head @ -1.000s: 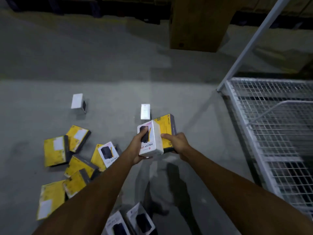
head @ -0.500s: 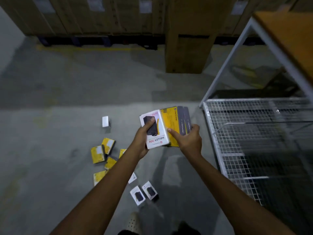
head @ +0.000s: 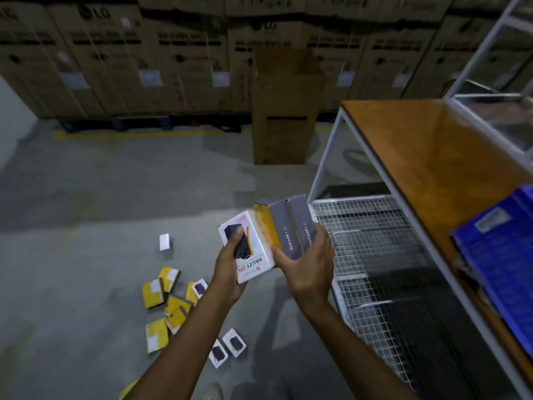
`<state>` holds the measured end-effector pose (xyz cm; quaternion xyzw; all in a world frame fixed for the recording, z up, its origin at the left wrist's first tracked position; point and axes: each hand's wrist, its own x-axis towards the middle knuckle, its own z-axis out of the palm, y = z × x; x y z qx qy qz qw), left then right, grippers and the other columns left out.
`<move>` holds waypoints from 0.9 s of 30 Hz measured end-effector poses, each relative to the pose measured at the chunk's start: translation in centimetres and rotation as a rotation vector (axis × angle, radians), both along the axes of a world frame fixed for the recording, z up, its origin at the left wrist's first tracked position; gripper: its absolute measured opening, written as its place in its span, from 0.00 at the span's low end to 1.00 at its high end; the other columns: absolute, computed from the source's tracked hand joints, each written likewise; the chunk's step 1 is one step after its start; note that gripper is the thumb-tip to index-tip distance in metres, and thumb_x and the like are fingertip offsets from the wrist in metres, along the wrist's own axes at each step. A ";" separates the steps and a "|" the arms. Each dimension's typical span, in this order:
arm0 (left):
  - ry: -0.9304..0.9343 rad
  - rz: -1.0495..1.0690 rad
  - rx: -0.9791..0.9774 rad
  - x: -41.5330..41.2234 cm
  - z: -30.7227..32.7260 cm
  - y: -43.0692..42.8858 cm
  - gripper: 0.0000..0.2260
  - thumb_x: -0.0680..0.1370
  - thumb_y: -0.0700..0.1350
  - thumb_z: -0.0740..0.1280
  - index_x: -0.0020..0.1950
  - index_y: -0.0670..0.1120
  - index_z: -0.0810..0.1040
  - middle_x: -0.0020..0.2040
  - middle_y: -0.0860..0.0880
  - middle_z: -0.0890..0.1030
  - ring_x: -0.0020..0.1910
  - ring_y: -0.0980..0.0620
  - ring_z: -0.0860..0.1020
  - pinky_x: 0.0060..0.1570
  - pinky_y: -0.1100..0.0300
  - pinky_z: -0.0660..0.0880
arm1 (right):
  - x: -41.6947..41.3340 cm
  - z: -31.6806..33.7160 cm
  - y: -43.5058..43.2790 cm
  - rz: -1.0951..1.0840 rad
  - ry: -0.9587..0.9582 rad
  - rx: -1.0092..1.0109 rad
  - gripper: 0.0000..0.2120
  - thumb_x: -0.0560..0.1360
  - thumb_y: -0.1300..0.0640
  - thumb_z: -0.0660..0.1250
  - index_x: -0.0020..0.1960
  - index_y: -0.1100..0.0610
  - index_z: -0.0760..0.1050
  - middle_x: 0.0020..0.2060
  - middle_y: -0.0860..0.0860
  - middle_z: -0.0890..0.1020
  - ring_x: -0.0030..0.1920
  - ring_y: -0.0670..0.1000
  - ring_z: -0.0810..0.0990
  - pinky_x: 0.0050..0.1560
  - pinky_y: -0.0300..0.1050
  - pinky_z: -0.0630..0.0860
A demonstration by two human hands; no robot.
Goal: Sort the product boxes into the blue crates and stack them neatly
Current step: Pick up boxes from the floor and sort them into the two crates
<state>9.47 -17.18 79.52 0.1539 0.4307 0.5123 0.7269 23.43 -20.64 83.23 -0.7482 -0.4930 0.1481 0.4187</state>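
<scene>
My left hand (head: 227, 269) grips a white power-bank box (head: 253, 252) marked HALLEY 20K, thumb across its front. Beside it, my right hand (head: 308, 264) holds two yellow-and-grey boxes (head: 291, 226) pressed together, their grey spines facing me. All three boxes are held side by side at chest height over the floor. A blue crate (head: 501, 255) sits on the orange shelf (head: 418, 157) at the right edge, partly cut off. More yellow boxes (head: 164, 295) and white boxes (head: 227, 347) lie scattered on the grey floor at lower left.
A white metal rack with wire-mesh shelves (head: 372, 249) stands to the right below the orange shelf. A tall cardboard carton (head: 282, 111) stands ahead, with a wall of large cartons (head: 144, 59) behind. One small white box (head: 164, 241) lies apart on the floor.
The view has risen and swung right, bringing the orange shelf and blue crate into sight. Both hands lifted the held boxes up and rightward toward the rack; floor boxes now look farther away.
</scene>
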 end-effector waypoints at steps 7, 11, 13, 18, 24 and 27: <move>0.095 -0.047 0.037 -0.5 2.9 -2.6 0.32 0.63 0.60 0.78 0.61 0.43 0.81 0.56 0.38 0.82 0.50 0.39 0.82 0.51 0.43 0.80 | -1.2 2.4 -3.4 -0.068 -0.090 0.088 0.40 0.61 0.42 0.80 0.67 0.56 0.70 0.58 0.53 0.77 0.59 0.56 0.75 0.59 0.54 0.74; 0.140 -0.128 0.071 -1.8 3.4 -3.3 0.34 0.64 0.60 0.77 0.63 0.41 0.79 0.55 0.38 0.83 0.51 0.37 0.82 0.57 0.37 0.76 | -2.3 2.8 -5.3 -0.117 0.045 0.064 0.41 0.61 0.40 0.79 0.68 0.52 0.68 0.59 0.49 0.77 0.60 0.52 0.75 0.61 0.52 0.74; 0.110 -0.164 0.071 -2.4 3.6 -3.5 0.31 0.65 0.59 0.76 0.62 0.42 0.80 0.55 0.38 0.83 0.51 0.37 0.81 0.59 0.35 0.75 | -2.5 2.7 -6.4 -0.158 0.156 0.047 0.40 0.59 0.37 0.76 0.66 0.48 0.68 0.57 0.47 0.79 0.57 0.51 0.79 0.58 0.53 0.77; -0.037 -0.360 0.055 -1.5 4.7 -4.4 0.20 0.72 0.55 0.67 0.59 0.47 0.83 0.56 0.42 0.84 0.51 0.39 0.82 0.59 0.37 0.74 | -0.8 2.8 -10.1 -0.252 0.445 0.103 0.31 0.60 0.35 0.75 0.59 0.47 0.74 0.47 0.45 0.85 0.45 0.44 0.84 0.50 0.56 0.82; -0.062 -0.630 0.069 4.9 7.0 -5.9 0.18 0.73 0.55 0.65 0.58 0.48 0.82 0.52 0.43 0.85 0.45 0.43 0.85 0.47 0.45 0.81 | 4.0 3.6 -14.6 -0.411 0.634 0.169 0.25 0.62 0.39 0.76 0.55 0.47 0.77 0.47 0.47 0.86 0.47 0.50 0.85 0.51 0.60 0.82; -0.045 -0.764 0.070 9.1 8.1 -7.1 0.16 0.75 0.54 0.65 0.57 0.47 0.83 0.50 0.44 0.86 0.43 0.44 0.85 0.42 0.49 0.82 | 7.0 3.9 -16.9 -0.506 0.676 0.205 0.21 0.66 0.45 0.79 0.55 0.48 0.76 0.47 0.48 0.86 0.47 0.50 0.86 0.51 0.59 0.82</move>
